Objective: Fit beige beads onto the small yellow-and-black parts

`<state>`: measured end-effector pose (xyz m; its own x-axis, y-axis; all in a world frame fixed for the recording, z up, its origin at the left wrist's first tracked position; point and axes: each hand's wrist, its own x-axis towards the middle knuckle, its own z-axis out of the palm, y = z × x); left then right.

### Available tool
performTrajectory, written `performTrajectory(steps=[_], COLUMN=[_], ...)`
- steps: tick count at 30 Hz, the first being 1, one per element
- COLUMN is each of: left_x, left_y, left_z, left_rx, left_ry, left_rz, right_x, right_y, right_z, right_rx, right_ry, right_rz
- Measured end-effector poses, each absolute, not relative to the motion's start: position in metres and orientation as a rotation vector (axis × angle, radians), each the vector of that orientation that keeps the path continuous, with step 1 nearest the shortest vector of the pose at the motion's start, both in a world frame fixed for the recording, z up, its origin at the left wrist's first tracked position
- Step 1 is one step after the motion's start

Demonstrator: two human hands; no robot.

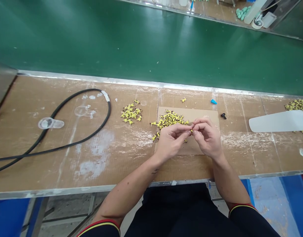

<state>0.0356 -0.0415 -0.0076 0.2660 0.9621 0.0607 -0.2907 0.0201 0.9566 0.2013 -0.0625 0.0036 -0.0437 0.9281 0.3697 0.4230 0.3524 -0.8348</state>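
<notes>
at the far left we are seeing a looped black rubber cable (109,112) lying on the brown cardboard-covered bench (131,154), with a small clear plastic scoop-shaped piece (51,123) resting over it. next, a small loose heap of yellow figures with dark brown tips (130,112) is lying just left of a flat tan cardboard sheet (190,149). on that sheet a denser pile of the same small yellow pieces (171,119) is sitting beyond our left hand (171,140). our left thumb and fingers are closing together on a tiny yellow piece (191,131), mostly hidden between the fingertips above the sheet. our right hand (207,136) is meeting it there, its thumb and forefinger bent close together at the same piece; whether they are pinching it too, we cannot tell. farther right, a small blue cone-shaped cap (214,102), a little black object (223,116) and a long white plastic bottle (278,121) are lying on the bench.
</notes>
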Motion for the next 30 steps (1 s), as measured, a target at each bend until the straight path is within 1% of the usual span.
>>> performTrajectory(steps=[4, 7, 9, 11, 14, 17, 20, 23, 27, 30], left_x=[0.032, 0.029, 0.028, 0.028, 0.029, 0.029, 0.027, 0.025, 0.024, 0.012], left_y=[-0.040, -0.039, -0.040, -0.041, -0.043, -0.043, -0.041, -0.039, -0.035, -0.021], left_z=[-0.008, -0.009, -0.011, -0.013, -0.013, -0.010, -0.008, -0.008, -0.007, -0.005], left_rx=[1.525, 1.860, 1.967, 1.951, 1.730, 1.505, 1.402, 1.401, 1.566, 1.686], left_ry=[0.866, 0.840, 0.827, 0.843, 0.868, 0.862, 0.847, 0.837, 0.761, 0.800], left_rz=[1.267, 1.402, 1.461, 1.463, 1.384, 1.318, 1.290, 1.284, 1.339, 1.380], right_x=[0.201, 0.200, 0.199, 0.198, 0.196, 0.199, 0.204, 0.208, 0.207, 0.214], right_y=[-0.062, -0.062, -0.063, -0.064, -0.066, -0.066, -0.064, -0.064, -0.069, -0.071], right_z=[0.006, 0.008, 0.008, 0.008, 0.006, 0.006, 0.007, 0.006, 0.005, 0.005], right_rx=[-1.193, -1.188, -1.206, -1.228, -1.236, -1.181, -1.102, -1.104, -1.129, -1.147], right_ry=[-1.617, -1.608, -1.596, -1.569, -1.511, -1.452, -1.370, -1.322, -1.351, -1.373], right_rz=[0.742, 0.815, 0.851, 0.871, 0.894, 0.965, 1.051, 1.096, 1.206, 1.126])
